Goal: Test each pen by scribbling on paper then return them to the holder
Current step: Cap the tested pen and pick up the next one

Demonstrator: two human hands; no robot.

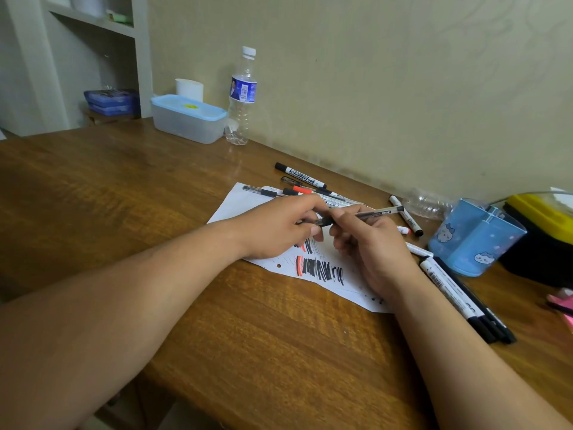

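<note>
table [93,187]: brown wood, takes up most of the view, runs along a beige wall

paper [235,203]: white sheet dead centre on the table, both hands over it

box [189,117]: clear tub with a light blue lid, way out at 11 o'clock from the paper, by the wall

holder [474,240]: blue pen pot with little cartoon faces and a cross divider inside, sits on the table at 3 o'clock from the paper, well apart from the pen

bottle [243,94]: clear water bottle, white cap, just beside the box on its 3 o'clock side

left hand [276,226]: resting on the paper, fingertips pinching the pen's left end

right hand [372,246]: fingers curled round the pen's barrel, so both hands have hold of the same one

markers [459,299]: bunch of white and black ones lying side by side at 4 o'clock from the paper, right next to the right forearm

pile [304,190]: loose pens and markers at the paper's 12 o'clock edge, one red

pen [378,211]: clear barrel, held just above the paper between the hands, free end pointing to about 2 o'clock

scribbles [322,270]: black and red strokes on the paper, at 6 o'clock below the hands
</note>
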